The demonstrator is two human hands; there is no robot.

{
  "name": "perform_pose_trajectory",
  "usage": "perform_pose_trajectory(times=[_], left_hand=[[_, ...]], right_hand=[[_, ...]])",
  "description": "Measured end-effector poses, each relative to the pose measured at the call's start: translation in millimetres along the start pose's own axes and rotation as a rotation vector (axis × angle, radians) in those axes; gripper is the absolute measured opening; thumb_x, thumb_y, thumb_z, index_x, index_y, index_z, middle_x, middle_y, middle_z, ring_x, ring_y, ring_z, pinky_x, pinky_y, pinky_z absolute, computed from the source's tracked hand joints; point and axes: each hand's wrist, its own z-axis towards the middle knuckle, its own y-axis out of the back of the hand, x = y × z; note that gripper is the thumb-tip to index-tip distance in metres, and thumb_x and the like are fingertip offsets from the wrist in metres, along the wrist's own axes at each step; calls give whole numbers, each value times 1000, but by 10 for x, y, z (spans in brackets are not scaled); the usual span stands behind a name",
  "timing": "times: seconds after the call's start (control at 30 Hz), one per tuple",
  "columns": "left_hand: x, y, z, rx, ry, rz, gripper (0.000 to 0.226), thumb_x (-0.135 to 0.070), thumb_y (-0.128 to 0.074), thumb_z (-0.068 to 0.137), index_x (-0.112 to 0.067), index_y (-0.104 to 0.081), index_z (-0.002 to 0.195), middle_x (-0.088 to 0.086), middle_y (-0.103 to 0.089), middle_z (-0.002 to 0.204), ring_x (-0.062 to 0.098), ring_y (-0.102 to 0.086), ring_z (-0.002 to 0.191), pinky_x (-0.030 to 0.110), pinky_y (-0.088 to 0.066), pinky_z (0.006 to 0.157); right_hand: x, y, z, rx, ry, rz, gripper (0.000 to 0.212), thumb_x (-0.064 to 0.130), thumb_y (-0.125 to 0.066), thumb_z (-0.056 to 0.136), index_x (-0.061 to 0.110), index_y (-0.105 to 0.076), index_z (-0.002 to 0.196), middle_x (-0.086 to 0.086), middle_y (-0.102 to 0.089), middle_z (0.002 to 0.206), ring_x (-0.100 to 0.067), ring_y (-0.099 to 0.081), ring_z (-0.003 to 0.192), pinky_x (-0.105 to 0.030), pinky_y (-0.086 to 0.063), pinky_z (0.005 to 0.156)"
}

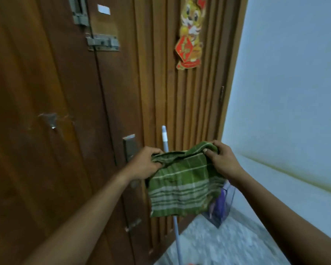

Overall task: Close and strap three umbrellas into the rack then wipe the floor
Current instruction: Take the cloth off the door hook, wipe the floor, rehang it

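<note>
While the wooden door point(46, 92) is filling the left side, the left hand point(147, 161) is clenching its grip on the bunched top-left corner of a green checked cloth point(183, 188), which is hanging in the air above the floor point(218, 245). A pale pole point(164, 138) is leaning behind it. The right hand point(221, 159) is pinching the top-right corner in its grip, above a clear container point(230, 196) at the floor's far edge.

Looks forward and down from head height, along both forearms, close on the left hand point(147, 163) and right hand point(221, 159). Faces the wooden door point(46, 92) beyond the fingers point(215, 145), the pale wall point(285, 92) to their right, speckled floor point(218, 245) below them. Takes in a wide angle, bending the door's straight lines toward the edges.
</note>
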Motion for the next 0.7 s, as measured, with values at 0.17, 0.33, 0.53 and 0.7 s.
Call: perform_pose_trajectory(times=[0.17, 0.33, 0.53, 0.7], left_hand=[[-359, -1097, 506, 217, -49, 53, 24, -3, -63, 88, -23, -69, 76, 4, -71, 79, 20, -68, 81, 42, -52, 72], [-767, -2472, 987, 410, -58, 71, 23, 4, -65, 83, -17, -66, 73, -14, -62, 61, -10, -55, 59, 18, -39, 56], [-746, -4215, 1380, 597, -37, 148, 15, -19, -68, 71, -26, -61, 61, -4, -64, 62, 8, -64, 67, 38, -54, 77], [-987, -4965, 1827, 500, -68, 228, 10, -2, -65, 74, -11, -70, 76, 2, -63, 71, 19, -57, 71, 31, -40, 65]], right_hand=[[-892, 909, -237, -84, -133, -72, 8, 16, -63, 96, 13, -69, 92, -7, -73, 88, -22, -68, 86, -39, -54, 83], [-1945, 1901, -537, -103, -350, -72, 10, 16, -64, 97, 10, -68, 91, -14, -71, 88, -24, -66, 81, -42, -55, 79], [-3207, 2903, -954, 37, -618, -187, 12, 12, -67, 93, 12, -68, 81, -3, -66, 75, -16, -60, 71, -33, -49, 70], [-3886, 3426, -624, 99, -697, -388, 11, 12, -71, 85, 21, -75, 81, -4, -77, 88, -23, -71, 89, -34, -56, 80]])
